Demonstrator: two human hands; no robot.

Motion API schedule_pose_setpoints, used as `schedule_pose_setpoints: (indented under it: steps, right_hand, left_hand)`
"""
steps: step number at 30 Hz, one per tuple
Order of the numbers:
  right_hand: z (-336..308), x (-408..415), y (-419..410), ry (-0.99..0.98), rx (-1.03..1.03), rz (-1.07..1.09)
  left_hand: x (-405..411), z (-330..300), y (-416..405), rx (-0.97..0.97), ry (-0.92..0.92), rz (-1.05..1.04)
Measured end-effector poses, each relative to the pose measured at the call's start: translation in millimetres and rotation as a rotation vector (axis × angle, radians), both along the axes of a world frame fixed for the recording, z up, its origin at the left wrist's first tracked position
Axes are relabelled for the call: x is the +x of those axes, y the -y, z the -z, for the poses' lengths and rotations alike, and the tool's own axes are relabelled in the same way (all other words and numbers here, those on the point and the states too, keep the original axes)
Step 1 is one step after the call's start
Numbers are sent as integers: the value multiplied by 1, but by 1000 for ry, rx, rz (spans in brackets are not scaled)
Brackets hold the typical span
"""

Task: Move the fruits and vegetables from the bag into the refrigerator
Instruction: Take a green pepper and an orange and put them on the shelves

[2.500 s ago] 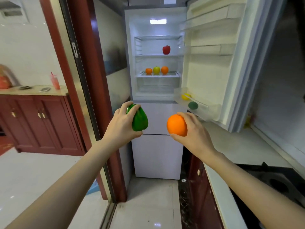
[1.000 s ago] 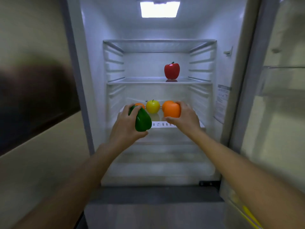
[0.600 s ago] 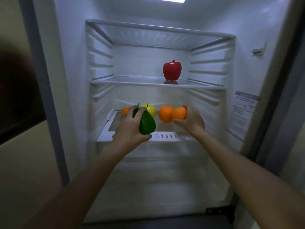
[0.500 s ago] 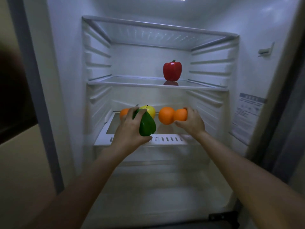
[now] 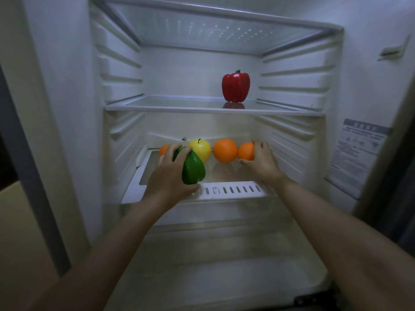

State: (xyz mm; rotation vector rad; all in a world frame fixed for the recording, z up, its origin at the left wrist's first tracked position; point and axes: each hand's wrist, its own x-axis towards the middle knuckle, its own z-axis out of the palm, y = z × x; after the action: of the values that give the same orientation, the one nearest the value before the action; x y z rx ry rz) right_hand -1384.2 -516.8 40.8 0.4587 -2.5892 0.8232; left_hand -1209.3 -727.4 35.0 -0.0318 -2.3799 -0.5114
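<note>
Both my arms reach into the open refrigerator. My left hand [image 5: 167, 178] grips a green bell pepper [image 5: 193, 168] just above the front of the lower shelf [image 5: 233, 189]. My right hand [image 5: 261, 161] holds an orange [image 5: 246, 151] at the right end of a row on that shelf. The row also has another orange [image 5: 225, 150], a yellow apple [image 5: 200, 149] and a third orange [image 5: 164, 149], partly hidden behind my left hand. A red bell pepper [image 5: 235, 87] stands on the glass shelf [image 5: 179, 106] above. The bag is out of view.
White ribbed walls [image 5: 121, 70] close in the refrigerator's sides. A label [image 5: 359, 153] sits on the right inner wall. A translucent drawer [image 5: 224, 254] lies below the lower shelf. The top glass shelf [image 5: 213, 28] is overhead.
I have moved closer to the refrigerator. My right hand has carried its orange further in, to the right end of the row. My left hand with the green pepper has barely shifted.
</note>
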Motion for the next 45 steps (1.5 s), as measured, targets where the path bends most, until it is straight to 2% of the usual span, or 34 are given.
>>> schedule_pose_setpoints:
  steps: [5, 13, 18, 23, 28, 32, 40, 45]
  right_hand:
    - [-8, 15, -6, -84, 51, -6]
    - [-24, 83, -26, -308, 215, -23]
    - [-47, 131, -38, -636, 64, -92]
    - [-79, 151, -44, -783, -4, -104]
    - [-99, 142, -53, -752, -3, -53]
    - [-107, 134, -63, -684, 37, -21]
    - [-116, 110, -67, -595, 69, -6]
    - [-117, 98, -56, -538, 40, 27]
  left_hand:
    - [11, -8, -5, 25, 18, 17]
    - [62, -25, -30, -41, -190, 20]
    - [83, -64, -53, -104, -329, 13]
    - [69, -115, -67, -193, -411, -5]
    - [15, -162, -62, -230, -322, -57]
    - [-35, -183, -51, -215, -165, -90]
    - [-106, -193, -23, -157, 132, -50]
    - [-128, -198, -15, -94, 209, -20]
